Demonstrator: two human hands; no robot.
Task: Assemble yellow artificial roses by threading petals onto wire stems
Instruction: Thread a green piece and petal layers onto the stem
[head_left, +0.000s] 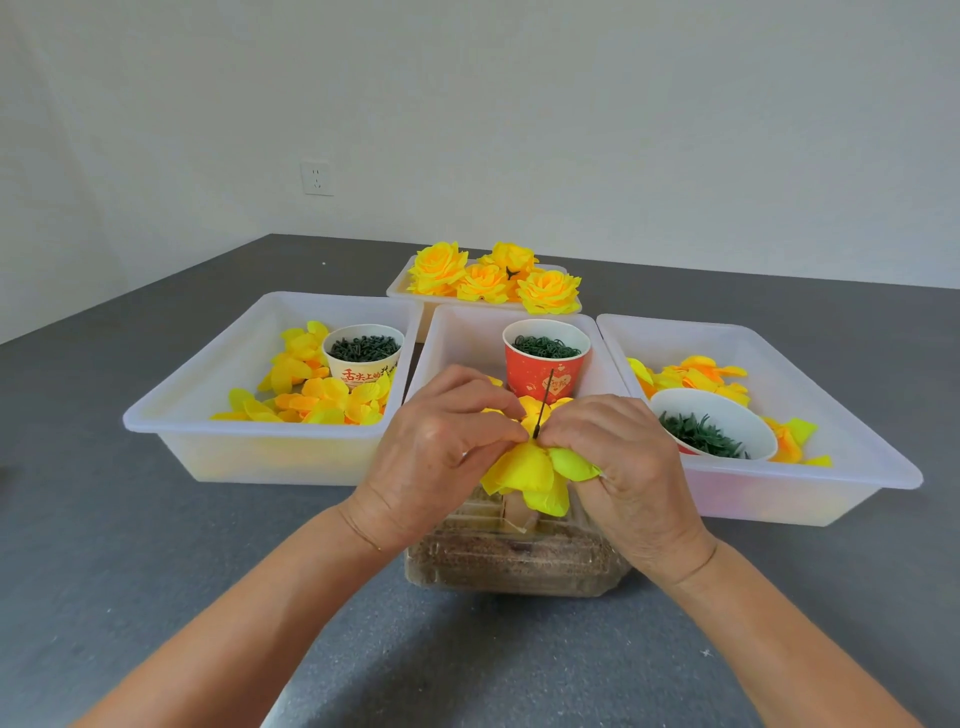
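My left hand (441, 447) and right hand (618, 457) are drawn close together, fingertips of both pinching the yellow fabric petals (524, 470) of a half-built rose right where the thin black wire stem (544, 402) pokes up through their middle. I judge the petals feather-light, soft and easily creased, so I would keep my hold at the pierced centre beside the wire, not out on the floppy edges; the wire looks stiff but slender, likely to bend if I shove sideways. Directly under my hands sits a clear plastic box (514, 561) on the grey counter (156, 571). Just beyond my fingers stands a red paper cup (540, 371) of dark green pieces, its gold print too small to read. Off past my left hand, a white tub (171, 415) holds loose petals and a pale paper cup (362, 358) printed with red Chinese characters, "舌尖上的" as best I can read. Past my right hand, another tub (883, 467) has petals and a white bowl (727, 415). Farthest away lie finished roses (488, 278).
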